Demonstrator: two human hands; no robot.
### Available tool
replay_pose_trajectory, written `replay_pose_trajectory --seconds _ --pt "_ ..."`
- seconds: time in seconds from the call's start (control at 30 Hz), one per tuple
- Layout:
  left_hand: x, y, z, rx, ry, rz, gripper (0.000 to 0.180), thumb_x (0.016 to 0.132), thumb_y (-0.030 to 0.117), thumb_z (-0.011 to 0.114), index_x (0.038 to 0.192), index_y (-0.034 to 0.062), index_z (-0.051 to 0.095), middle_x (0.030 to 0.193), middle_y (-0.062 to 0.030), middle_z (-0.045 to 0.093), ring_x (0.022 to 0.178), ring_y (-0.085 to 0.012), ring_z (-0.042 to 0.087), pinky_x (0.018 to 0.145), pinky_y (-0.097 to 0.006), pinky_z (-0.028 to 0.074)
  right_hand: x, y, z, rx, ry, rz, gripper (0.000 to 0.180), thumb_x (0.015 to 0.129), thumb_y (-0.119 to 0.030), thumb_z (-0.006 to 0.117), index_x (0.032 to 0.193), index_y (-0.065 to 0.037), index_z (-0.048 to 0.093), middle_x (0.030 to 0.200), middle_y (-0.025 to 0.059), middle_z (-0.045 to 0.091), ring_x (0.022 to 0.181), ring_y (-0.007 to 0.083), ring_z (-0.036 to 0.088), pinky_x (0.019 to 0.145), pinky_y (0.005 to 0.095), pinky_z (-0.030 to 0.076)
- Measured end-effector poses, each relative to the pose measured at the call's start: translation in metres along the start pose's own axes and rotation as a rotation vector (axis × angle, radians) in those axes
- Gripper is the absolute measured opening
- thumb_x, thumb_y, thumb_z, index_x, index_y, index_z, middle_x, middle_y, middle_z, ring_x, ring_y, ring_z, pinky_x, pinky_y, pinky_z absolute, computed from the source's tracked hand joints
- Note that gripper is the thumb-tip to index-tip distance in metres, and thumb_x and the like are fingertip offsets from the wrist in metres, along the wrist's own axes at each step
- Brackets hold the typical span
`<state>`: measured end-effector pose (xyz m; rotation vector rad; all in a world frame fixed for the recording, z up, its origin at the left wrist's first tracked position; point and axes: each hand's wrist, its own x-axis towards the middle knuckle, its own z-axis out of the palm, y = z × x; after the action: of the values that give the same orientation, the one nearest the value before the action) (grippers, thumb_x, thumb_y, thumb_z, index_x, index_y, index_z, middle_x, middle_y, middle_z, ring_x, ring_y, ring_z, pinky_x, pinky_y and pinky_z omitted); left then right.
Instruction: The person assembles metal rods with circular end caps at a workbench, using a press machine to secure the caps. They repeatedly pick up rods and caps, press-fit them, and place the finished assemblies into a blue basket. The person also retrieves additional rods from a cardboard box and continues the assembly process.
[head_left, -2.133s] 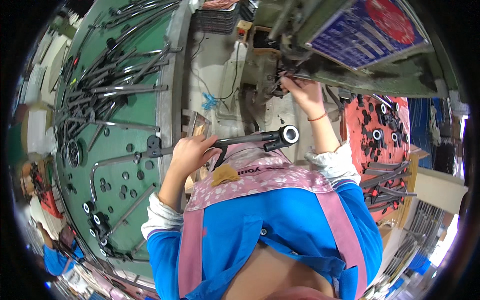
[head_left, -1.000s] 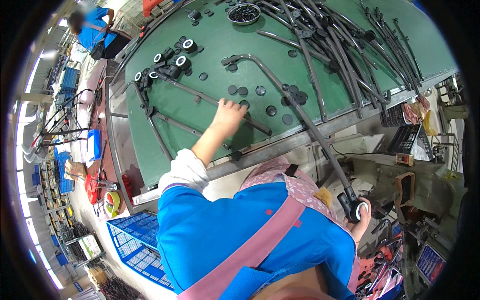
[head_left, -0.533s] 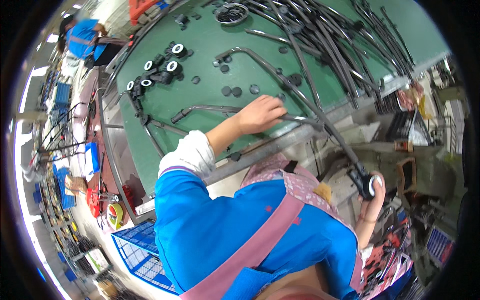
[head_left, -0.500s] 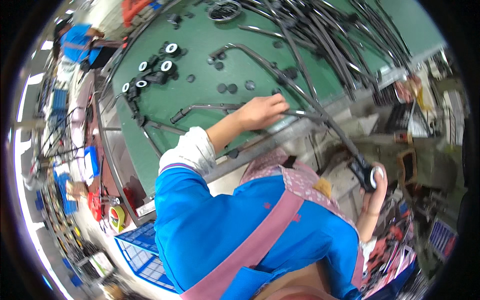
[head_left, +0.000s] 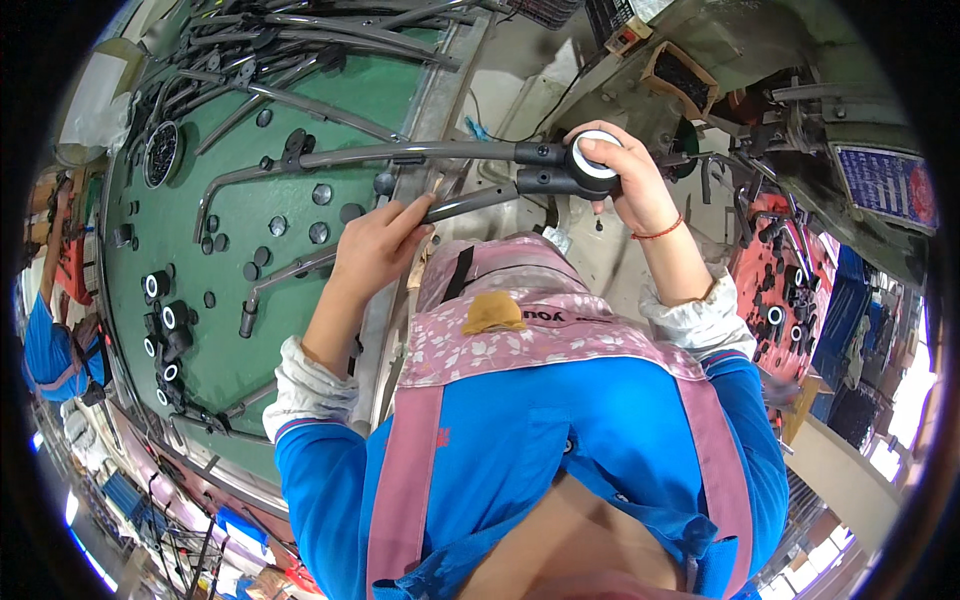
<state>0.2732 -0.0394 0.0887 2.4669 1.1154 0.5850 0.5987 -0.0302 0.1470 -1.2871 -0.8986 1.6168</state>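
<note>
Far left of frame, co-worker in blue (head_left: 58, 345) near green table (head_left: 222, 372). Upper left, bowl (head_left: 181, 152) of small dark parts; below it, black fittings with white rings (head_left: 179, 342). Left of center, left hand (head_left: 375, 250) wrapped around lower bent tube (head_left: 470, 203); upper bent tube (head_left: 430, 151) runs above — both reach black joint (head_left: 555, 182), upper center. Whether lower tube sits seated there, cannot tell. Right hand (head_left: 642, 190), apart from left, clamped on joint, thumb against its white face. Farther right, red table (head_left: 772, 355) bearing more fittings.
</note>
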Motion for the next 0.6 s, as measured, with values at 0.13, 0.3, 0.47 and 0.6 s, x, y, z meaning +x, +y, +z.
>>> replay_pose_trajectory --seconds 0.13,0.3,0.47,0.6 --pt "0.001 0.0 -0.004 -0.025 0.049 -0.023 0.039 0.083 0.02 0.068 0.12 0.0132 0.061 0.071 -0.007 0.053 0.06 -0.028 0.056 0.052 -0.039 0.045 -0.002 0.0 0.002 -0.014 0.003 -0.013 0.03 0.084 -0.026 0.066 0.102 -0.002 0.061 0.08 0.0016 0.063 0.057 0.0061 0.057 0.035 0.0209 0.041" --pt "0.006 0.003 -0.005 -0.007 0.062 0.055 0.038 0.082 0.019 0.069 0.118 0.0123 0.061 0.069 -0.0059 0.051 0.059 -0.026 0.055 0.049 -0.039 0.043 -0.006 0.002 0.006 -0.029 0.012 -0.015 0.03 0.083 -0.025 0.067 0.102 -0.003 0.061 0.077 0.0008 0.062 0.054 0.0049 0.055 0.034 0.0192 0.038" --pt "0.022 0.011 -0.006 0.068 0.035 0.17 0.035 0.081 0.02 0.069 0.114 0.0127 0.063 0.07 -0.0048 0.051 0.06 -0.0239 0.055 0.048 -0.038 0.043 -0.007 0.007 0.015 -0.089 -0.025 -0.028 0.025 0.083 -0.025 0.066 0.097 -0.005 0.064 0.072 -0.0015 0.061 0.048 0.0025 0.05 0.034 0.0176 0.035" --pt "0.029 0.016 0.0 0.04 0.053 0.18 0.035 0.081 0.021 0.07 0.114 0.0125 0.062 0.069 -0.0043 0.05 0.058 -0.0236 0.055 0.046 -0.037 0.041 -0.007 0.01 0.009 -0.091 -0.053 -0.063 0.031 0.083 -0.025 0.066 0.104 -0.003 0.062 0.074 0.0003 0.061 0.051 0.0031 0.051 0.037 0.0171 0.036"
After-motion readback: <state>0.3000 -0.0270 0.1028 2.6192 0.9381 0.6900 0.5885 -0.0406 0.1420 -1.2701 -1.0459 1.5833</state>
